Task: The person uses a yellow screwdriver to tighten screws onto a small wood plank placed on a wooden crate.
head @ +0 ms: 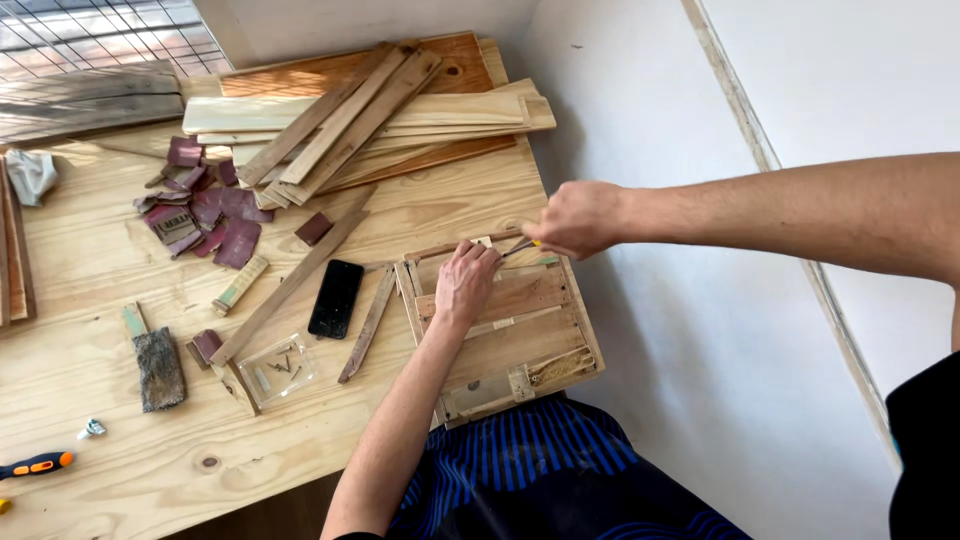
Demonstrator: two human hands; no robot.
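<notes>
A small slatted wooden frame (520, 345) lies at the near right corner of the plywood workbench (90, 270), partly over its edge. My left hand (465, 283) presses down on the frame's upper slats, fingers curled at its far rail. My right hand (578, 218) reaches in from the right and grips a thin tool (522, 246) with a yellow and dark handle, its tip at the frame's far edge next to my left fingers.
A black phone (336, 298) lies left of the frame beside loose wood strips (368, 322). Sandpaper scraps (212, 213), stacked planks (370, 120), a clear lid holding screws (278, 371), a sanding block (160, 368) and an orange-handled screwdriver (38, 465) are spread over the bench.
</notes>
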